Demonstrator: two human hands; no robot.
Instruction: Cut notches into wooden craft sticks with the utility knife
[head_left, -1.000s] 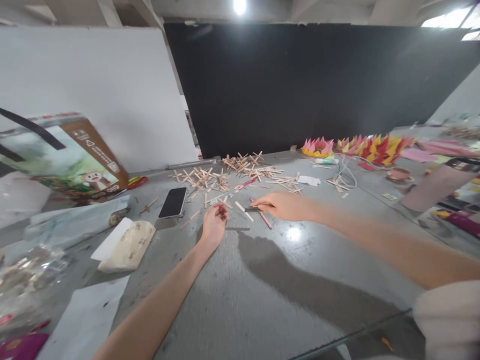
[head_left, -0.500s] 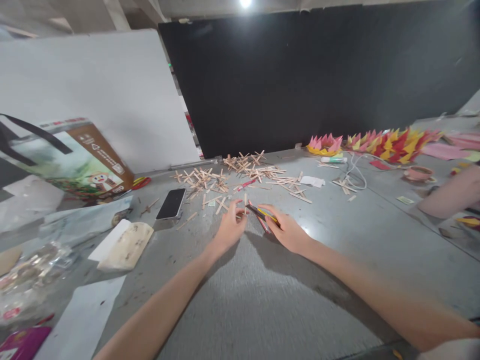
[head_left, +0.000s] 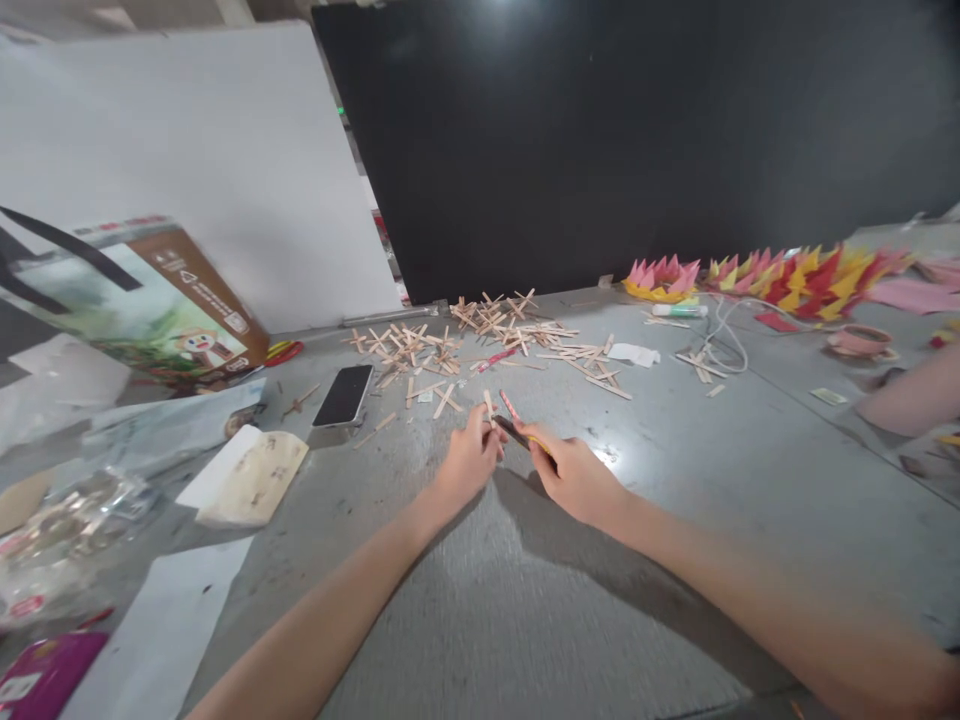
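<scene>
My left hand point(head_left: 466, 460) pinches a short wooden craft stick point(head_left: 489, 403) that points upward from the fingertips. My right hand point(head_left: 581, 480) is wrapped round a yellow and black utility knife point(head_left: 513, 431). The dark front end of the knife reaches left to the stick, close to my left fingertips; whether it touches cannot be made out. Just beyond the knife, a thin red-and-white strip point(head_left: 509, 404) slants up by my right fingers, its lower end hidden. Past both hands lies a loose pile of wooden sticks point(head_left: 420, 350), many joined into crosses.
Left of the hands are a phone point(head_left: 343, 396), a cloth pouch point(head_left: 259, 480) and a printed bag point(head_left: 187, 320). At the back right stand folded paper petals point(head_left: 664, 275), a glue stick point(head_left: 679, 311), a white cable point(head_left: 739, 350) and a pink cup point(head_left: 859, 341). Another person's arm point(head_left: 907, 395) rests at the right.
My view has shifted slightly. The red-and-white strip, lower beside the knife before, now shows beyond it. My right fingers have closed more tightly round the knife.
</scene>
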